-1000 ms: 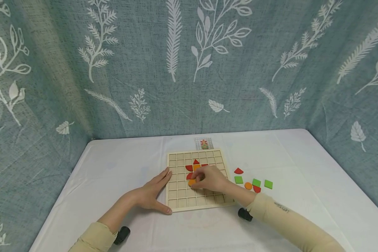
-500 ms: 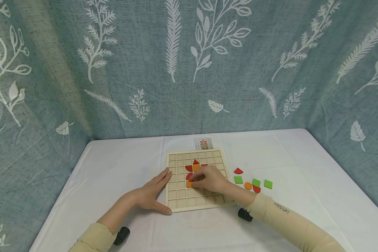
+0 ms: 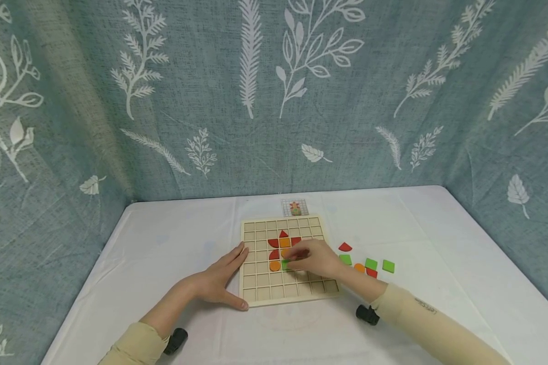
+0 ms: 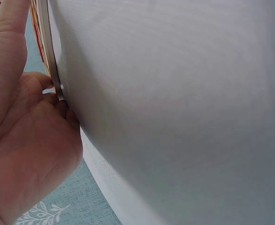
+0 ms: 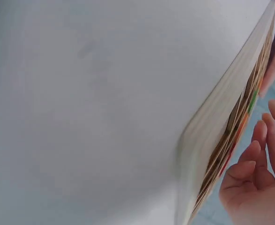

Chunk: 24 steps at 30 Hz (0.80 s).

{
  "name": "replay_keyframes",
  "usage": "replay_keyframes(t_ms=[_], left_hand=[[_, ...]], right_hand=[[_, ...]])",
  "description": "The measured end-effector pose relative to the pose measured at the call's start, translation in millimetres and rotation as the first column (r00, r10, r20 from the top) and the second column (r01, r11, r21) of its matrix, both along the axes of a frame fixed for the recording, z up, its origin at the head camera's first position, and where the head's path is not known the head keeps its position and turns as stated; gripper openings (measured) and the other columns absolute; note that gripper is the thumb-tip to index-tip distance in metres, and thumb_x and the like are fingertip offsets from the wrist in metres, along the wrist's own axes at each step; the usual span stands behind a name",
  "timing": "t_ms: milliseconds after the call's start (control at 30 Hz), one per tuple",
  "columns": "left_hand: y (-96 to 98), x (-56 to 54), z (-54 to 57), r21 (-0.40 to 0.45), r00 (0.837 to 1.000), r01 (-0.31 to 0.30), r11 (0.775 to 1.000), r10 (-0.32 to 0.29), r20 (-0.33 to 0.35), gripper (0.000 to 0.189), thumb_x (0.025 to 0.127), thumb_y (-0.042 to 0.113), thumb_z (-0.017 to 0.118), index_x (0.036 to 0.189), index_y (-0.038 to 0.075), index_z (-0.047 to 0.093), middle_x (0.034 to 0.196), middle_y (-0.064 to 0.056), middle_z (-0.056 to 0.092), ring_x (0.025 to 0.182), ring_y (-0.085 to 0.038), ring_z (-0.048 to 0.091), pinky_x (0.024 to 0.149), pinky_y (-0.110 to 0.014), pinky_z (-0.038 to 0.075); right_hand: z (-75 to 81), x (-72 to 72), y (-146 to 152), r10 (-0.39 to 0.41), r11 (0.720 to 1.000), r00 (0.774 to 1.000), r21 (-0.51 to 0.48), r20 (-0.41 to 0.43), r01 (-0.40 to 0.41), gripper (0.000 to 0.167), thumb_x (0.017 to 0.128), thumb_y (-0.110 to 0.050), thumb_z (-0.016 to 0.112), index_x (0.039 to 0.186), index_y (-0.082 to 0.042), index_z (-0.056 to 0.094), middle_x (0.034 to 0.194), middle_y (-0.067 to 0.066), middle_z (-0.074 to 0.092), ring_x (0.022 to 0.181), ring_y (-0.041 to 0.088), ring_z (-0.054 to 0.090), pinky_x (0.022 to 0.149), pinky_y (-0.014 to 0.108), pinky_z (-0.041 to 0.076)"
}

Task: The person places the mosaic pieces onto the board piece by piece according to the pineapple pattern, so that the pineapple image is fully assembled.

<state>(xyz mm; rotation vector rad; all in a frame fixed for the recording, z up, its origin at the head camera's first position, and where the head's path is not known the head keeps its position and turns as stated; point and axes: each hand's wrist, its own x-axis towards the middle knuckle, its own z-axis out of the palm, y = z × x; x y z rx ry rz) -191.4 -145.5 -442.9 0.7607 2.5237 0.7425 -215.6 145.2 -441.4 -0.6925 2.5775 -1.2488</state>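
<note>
A person in beige sleeves works with both hands over a gridded wooden board on a white worktop. The left hand, fingers straight and thumb spread wide, braces the board's left side, the thumb reaching the near left corner. The right hand, fingers loosely bent and gripping nothing that shows, hovers over the middle of the grid, its thumb near a partly hidden green tile. Just left of that tile, an orange disc lies in its own square. Farther up the board, a red tip piece sits above an orange square, which is flanked by red pieces; another red piece lies directly above the disc. The hand hides part of the arrangement. Beyond the board's far edge lies a small pattern card printed with a colored figure on a grid. To the board's right, loose green squares, a red fan-shaped piece, a second red one and a half-covered orange disc lie scattered. A blue-gray cloth with white leaf prints hangs behind.
</note>
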Motion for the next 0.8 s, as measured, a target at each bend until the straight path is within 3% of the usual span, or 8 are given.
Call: replay_keyframes(t_ms=[533, 800], left_hand=[[-0.3, 1.2, 6.4, 0.012, 1.0, 0.011, 1.0, -0.011, 0.01, 0.124, 0.071, 0.05, 0.084, 0.155, -0.001, 0.008, 0.162, -0.019, -0.003, 0.147, -0.04, 0.003, 0.114, -0.058, 0.017], [-1.0, 0.4, 6.6, 0.017, 1.0, 0.022, 1.0, -0.022, 0.011, 0.124, 0.071, 0.049, 0.084, 0.155, -0.002, 0.008, 0.162, -0.02, -0.004, 0.147, -0.04, 0.003, 0.114, -0.057, 0.017]], right_hand=[[8.9, 7.7, 73, -0.21, 0.977, 0.977, 0.048, 0.045, 0.208, 0.017, 0.085, -0.02, 0.076, 0.101, -0.014, 0.074, 0.088, -0.002, 0.066, 0.069, 0.016, 0.049, 0.057, 0.028, 0.041], [7.1, 9.9, 99, -0.29, 0.948, 0.957, 0.139, 0.016, 0.285, 0.021, 0.083, -0.02, 0.078, 0.103, -0.015, 0.072, 0.099, 0.0, 0.066, 0.078, 0.018, 0.051, 0.068, 0.032, 0.044]])
